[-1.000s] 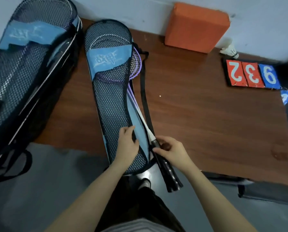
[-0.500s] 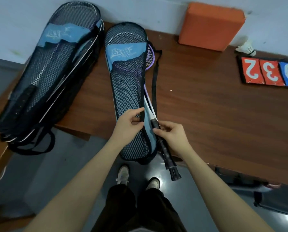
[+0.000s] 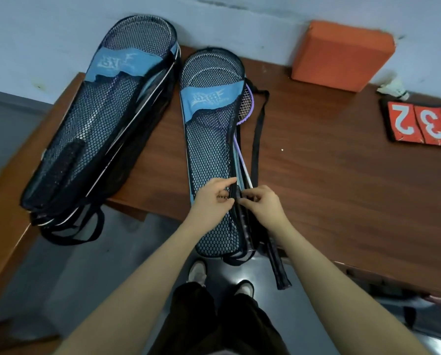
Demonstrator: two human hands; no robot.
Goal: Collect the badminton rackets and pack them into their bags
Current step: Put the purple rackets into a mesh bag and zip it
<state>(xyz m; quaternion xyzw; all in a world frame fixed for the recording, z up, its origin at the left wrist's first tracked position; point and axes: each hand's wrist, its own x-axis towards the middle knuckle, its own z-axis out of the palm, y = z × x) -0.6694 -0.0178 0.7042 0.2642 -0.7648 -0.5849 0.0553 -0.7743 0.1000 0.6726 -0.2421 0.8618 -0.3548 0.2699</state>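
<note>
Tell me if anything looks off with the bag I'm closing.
Yes. The purple racket bulges out of the mesh bag on its right side, and a black handle pokes past its bottom end, over the table edge.

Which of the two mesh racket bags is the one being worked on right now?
The right mesh bag, the one both hands pinch at its side edge, with a purple racket sticking out. The left mesh bag lies untouched.

Head camera looks steeply down, close over the table (image 3: 342, 188) edge.
</note>
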